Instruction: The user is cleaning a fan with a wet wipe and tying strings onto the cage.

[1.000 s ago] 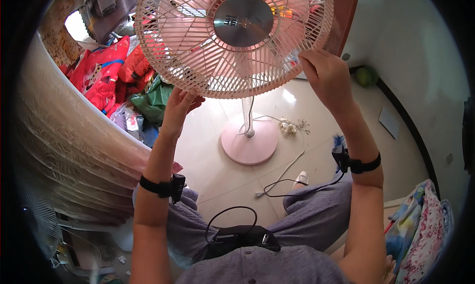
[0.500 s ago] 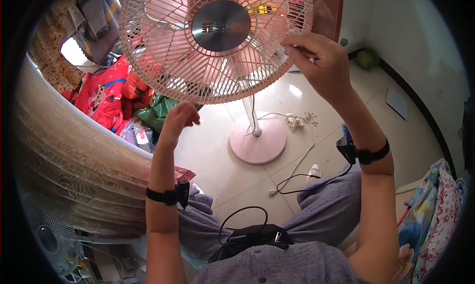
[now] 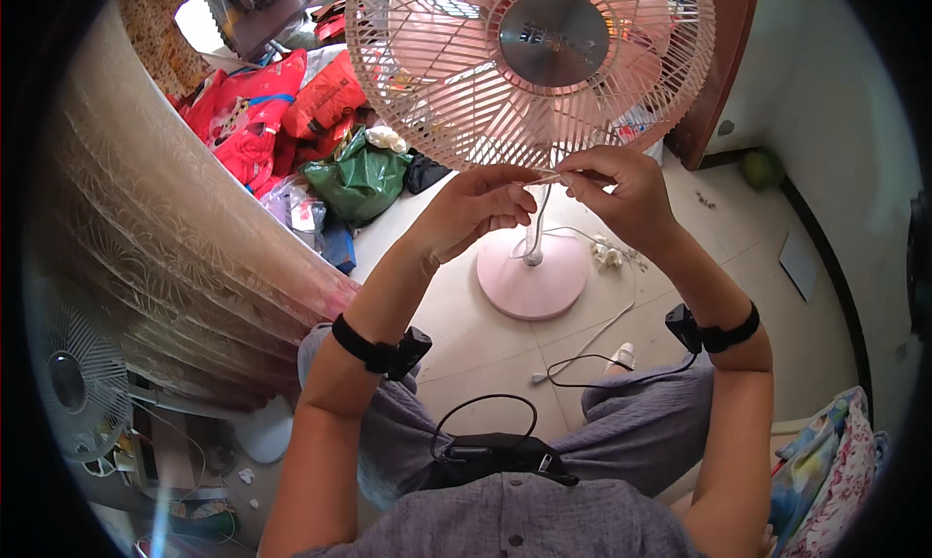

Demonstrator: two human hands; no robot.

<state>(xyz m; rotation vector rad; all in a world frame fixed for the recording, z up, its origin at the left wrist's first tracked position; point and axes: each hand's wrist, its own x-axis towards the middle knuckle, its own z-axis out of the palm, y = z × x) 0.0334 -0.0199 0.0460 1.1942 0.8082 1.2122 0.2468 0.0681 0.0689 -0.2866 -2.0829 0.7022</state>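
Note:
A pink standing fan [image 3: 532, 72] faces me, its round wire grille around pink blades and a dark grey centre disc [image 3: 554, 38]. Just below and in front of the grille's lower rim, my left hand [image 3: 476, 210] and my right hand [image 3: 623, 197] meet fingertip to fingertip. Both are closed in a pinch around something thin and small between them, which I cannot make out. Behind the hands, the fan's pole [image 3: 533, 239] runs down to a round pink base [image 3: 532, 291] on the tiled floor.
A white cable with a plug [image 3: 539, 377] lies by the base. Red bags [image 3: 325, 94] and a green plastic bag [image 3: 359, 177] pile up at left beside a lace curtain [image 3: 165, 218]. Another fan [image 3: 73, 383] stands lower left. A green ball-like thing [image 3: 762, 169] sits by the wall.
My left hand has moved up and right, and my right hand has come down from the grille's right rim; their fingertips now meet. The view has shifted, placing the fan further right.

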